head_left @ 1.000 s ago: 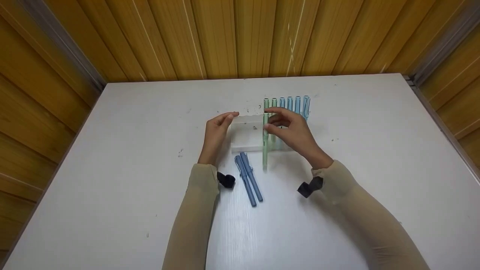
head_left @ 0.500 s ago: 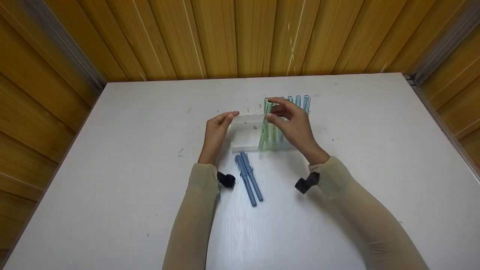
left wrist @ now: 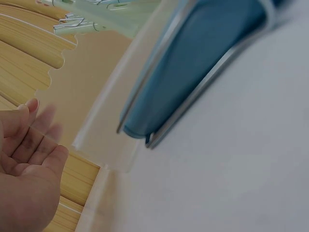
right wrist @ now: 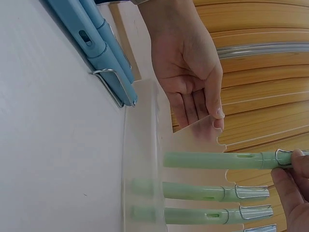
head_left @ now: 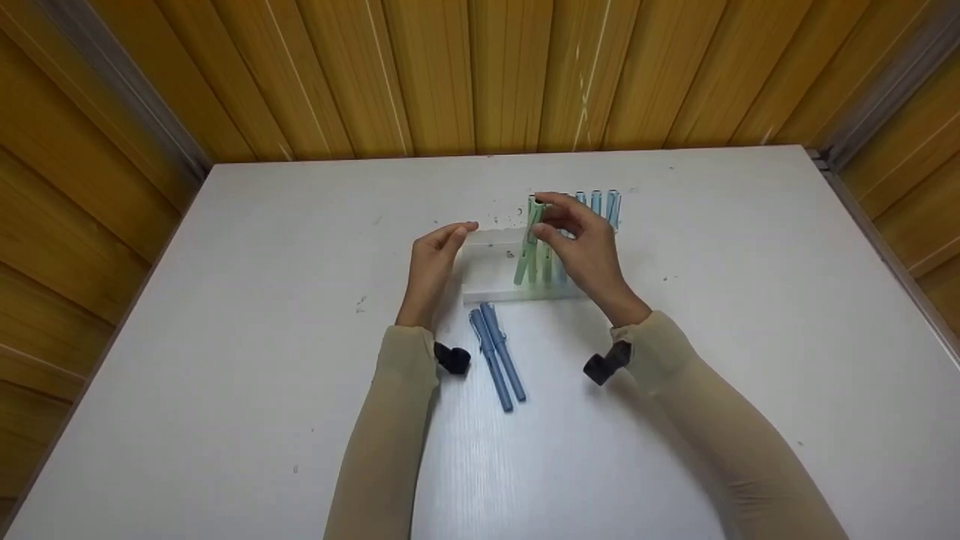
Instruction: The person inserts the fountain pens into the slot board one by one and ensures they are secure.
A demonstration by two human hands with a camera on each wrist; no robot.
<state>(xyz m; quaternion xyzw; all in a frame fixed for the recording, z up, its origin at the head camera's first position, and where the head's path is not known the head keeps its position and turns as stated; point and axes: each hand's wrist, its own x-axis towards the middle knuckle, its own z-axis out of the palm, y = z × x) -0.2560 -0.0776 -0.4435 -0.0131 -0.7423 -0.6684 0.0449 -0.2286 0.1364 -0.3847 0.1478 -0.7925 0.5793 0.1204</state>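
Observation:
My left hand [head_left: 433, 262] pinches the upper left corner of a clear plastic pen stand [head_left: 487, 297], thumb in front and fingers behind its notched back panel. My right hand [head_left: 583, 244] pinches a light green pen [right wrist: 212, 160] near its clip end. In the head view this pen tilts slightly, its lower end over the stand. The right wrist view shows its lower tip right at the stand's front ledge [right wrist: 140, 121]. Beside it, two more green pens [right wrist: 217, 192] sit in the stand. Several light blue pens [head_left: 596, 206] stand further right, partly hidden by my right hand.
Two grey-blue pens [head_left: 495, 360] lie side by side on the white table [head_left: 247, 360], just in front of the stand and between my forearms. A yellow wood-panelled wall [head_left: 435, 82] rises behind the table's far edge.
My right hand has carried the green pen from in front of the stand up and back to it, and the pen's lower end now leans left. My left hand stays put.

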